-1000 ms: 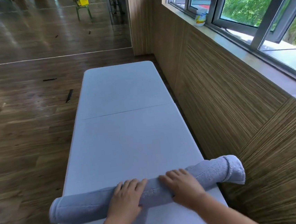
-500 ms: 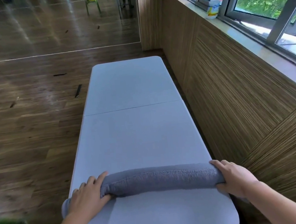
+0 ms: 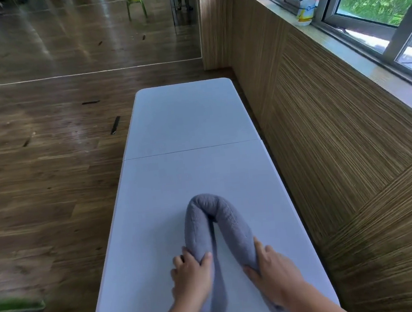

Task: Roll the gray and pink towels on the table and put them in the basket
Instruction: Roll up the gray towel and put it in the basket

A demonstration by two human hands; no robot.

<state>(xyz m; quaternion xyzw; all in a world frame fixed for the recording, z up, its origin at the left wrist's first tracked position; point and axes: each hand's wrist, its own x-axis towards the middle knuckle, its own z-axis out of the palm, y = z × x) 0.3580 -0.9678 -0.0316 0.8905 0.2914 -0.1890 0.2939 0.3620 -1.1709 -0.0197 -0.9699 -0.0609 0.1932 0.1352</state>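
Outward from left grip (image 3: 192, 276), right grip (image 3: 274, 273): looped gray towel (image 3: 205, 202).

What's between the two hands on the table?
Head view: a strip of bare table, flanked by the two legs of the bent gray towel; left hand and right hand each grip one leg.

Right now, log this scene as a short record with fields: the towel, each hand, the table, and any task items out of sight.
gray towel: rolled into a long tube, bent into a U with the bend pointing away from the person
left hand: grips the left leg of the U
right hand: grips the right leg of the U
table: white, seam across its middle; the towel lies on the near half
pink towel: not in view
basket: cannot be made out
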